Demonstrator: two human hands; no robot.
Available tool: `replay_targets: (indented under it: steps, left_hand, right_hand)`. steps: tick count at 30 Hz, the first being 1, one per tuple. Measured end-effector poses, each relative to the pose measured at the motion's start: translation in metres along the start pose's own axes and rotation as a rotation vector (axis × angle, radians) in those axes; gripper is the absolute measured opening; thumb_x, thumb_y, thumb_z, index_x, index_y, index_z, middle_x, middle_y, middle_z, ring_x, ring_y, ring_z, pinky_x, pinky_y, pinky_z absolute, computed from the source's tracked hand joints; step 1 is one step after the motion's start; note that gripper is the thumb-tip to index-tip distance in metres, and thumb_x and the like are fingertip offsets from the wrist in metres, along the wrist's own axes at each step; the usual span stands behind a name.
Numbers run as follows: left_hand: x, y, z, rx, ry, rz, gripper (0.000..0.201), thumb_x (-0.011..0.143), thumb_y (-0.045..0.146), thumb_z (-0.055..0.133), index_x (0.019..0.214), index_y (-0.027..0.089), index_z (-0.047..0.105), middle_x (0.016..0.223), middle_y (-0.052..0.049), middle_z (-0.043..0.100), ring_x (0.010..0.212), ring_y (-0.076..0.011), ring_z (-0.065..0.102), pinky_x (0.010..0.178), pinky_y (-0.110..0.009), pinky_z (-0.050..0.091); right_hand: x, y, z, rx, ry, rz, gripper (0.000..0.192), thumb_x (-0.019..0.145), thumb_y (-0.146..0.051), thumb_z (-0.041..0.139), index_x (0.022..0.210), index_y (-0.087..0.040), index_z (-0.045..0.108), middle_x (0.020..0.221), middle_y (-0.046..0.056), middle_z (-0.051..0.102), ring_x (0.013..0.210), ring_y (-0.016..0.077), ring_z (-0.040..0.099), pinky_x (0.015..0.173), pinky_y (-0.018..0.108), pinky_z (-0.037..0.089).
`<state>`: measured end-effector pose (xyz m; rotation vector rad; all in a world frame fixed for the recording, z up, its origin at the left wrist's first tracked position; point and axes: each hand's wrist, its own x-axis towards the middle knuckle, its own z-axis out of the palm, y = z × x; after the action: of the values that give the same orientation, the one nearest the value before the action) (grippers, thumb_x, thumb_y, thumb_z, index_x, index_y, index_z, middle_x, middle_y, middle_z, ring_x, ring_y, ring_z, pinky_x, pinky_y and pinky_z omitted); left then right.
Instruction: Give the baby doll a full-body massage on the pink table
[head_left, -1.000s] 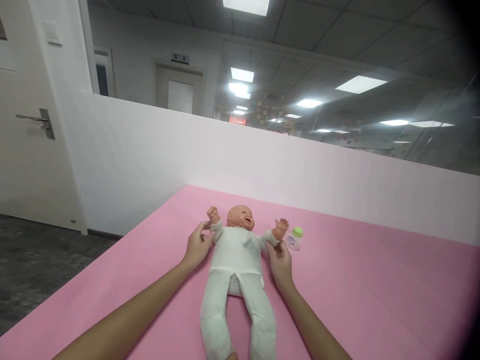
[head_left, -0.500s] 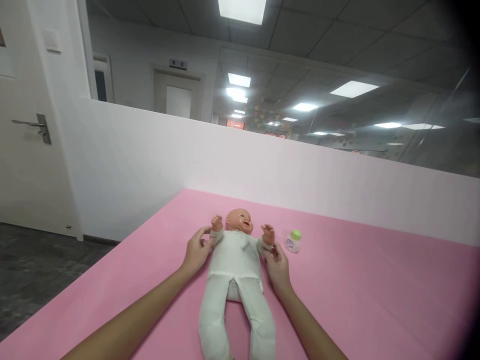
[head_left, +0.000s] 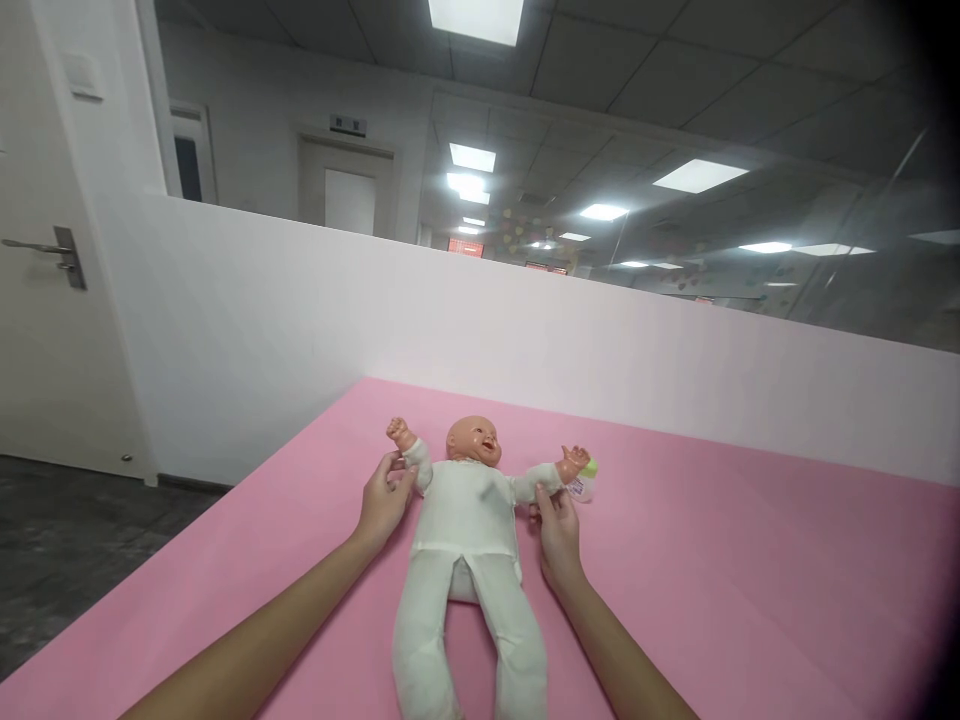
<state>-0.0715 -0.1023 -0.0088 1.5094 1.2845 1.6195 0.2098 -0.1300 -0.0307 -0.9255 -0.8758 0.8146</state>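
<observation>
Count from my head cam: two hands, one doll (head_left: 465,510), one green-capped bottle (head_left: 583,488), one pink counter (head_left: 712,570). Doll is on its back mid-counter, head toward the white wall (head_left: 525,325), two sleeved arms raised outward, two legs (head_left: 427,640) running down to the bottom of my view.

Left hand (head_left: 385,502): narrow, thumb and fingers closed on the near sleeve (head_left: 418,466). Right hand (head_left: 559,530): narrow too, pinching the other sleeve (head_left: 538,482); exact contact on its underside is hidden from me.

Bottle is just beyond the right hand, partly covered by the doll's hand on that side. Can't tell if those two touch.

Edges: back edge of the counter meets the wall, a short way past the doll's head. Left edge runs diagonally toward me, with dark floor (head_left: 60,550) and a door (head_left: 60,370) beyond. Room: moderate strip left of the left hand, much wider stretch of pink right of the right hand.
</observation>
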Motion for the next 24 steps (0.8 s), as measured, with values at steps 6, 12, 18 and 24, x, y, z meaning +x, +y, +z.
replay_targets:
  steps: [6, 12, 18, 24]
  left_hand:
    - [-0.012, 0.010, 0.006, 0.267, -0.178, 0.267, 0.029, 0.093, 0.030, 0.057, 0.118, 0.027, 0.071, 0.111, -0.005, 0.068, 0.072, -0.0151, 0.060, 0.070, -0.030, 0.049]
    - [-0.014, 0.009, 0.005, 0.343, -0.219, 0.348, 0.032, 0.095, 0.025, 0.053, 0.121, 0.029, 0.072, 0.111, -0.005, 0.066, 0.082, -0.0173, 0.063, 0.075, -0.030, 0.050]
    - [-0.006, 0.005, 0.002, 0.208, -0.128, 0.195, 0.030, 0.092, 0.033, 0.058, 0.119, 0.024, 0.067, 0.116, -0.005, 0.070, 0.067, -0.0148, 0.059, 0.068, -0.030, 0.049]
    - [0.000, 0.004, 0.001, 0.034, -0.092, 0.011, 0.040, 0.090, 0.046, 0.061, 0.121, 0.021, 0.062, 0.126, -0.008, 0.067, 0.064, -0.0124, 0.061, 0.067, -0.030, 0.051]
  right_hand:
    - [-0.010, -0.006, 0.002, -0.426, -0.398, -0.420, 0.030, 0.088, -0.025, 0.066, 0.117, -0.026, 0.073, 0.122, 0.010, 0.066, 0.111, 0.0267, 0.064, 0.086, 0.035, 0.054]
    - [-0.009, -0.005, 0.001, -0.487, -0.451, -0.501, 0.037, 0.088, -0.018, 0.059, 0.121, -0.030, 0.073, 0.125, 0.010, 0.065, 0.117, 0.0274, 0.063, 0.090, 0.037, 0.055]
    - [-0.004, -0.002, 0.002, -0.248, -0.212, -0.217, 0.032, 0.087, -0.038, 0.071, 0.115, -0.023, 0.069, 0.109, 0.008, 0.072, 0.095, 0.0234, 0.067, 0.080, 0.034, 0.055]
    - [0.007, 0.007, -0.005, 0.011, -0.019, 0.004, 0.037, 0.082, -0.051, 0.077, 0.101, -0.023, 0.062, 0.067, -0.006, 0.057, 0.055, 0.0109, 0.049, 0.049, 0.022, 0.039]
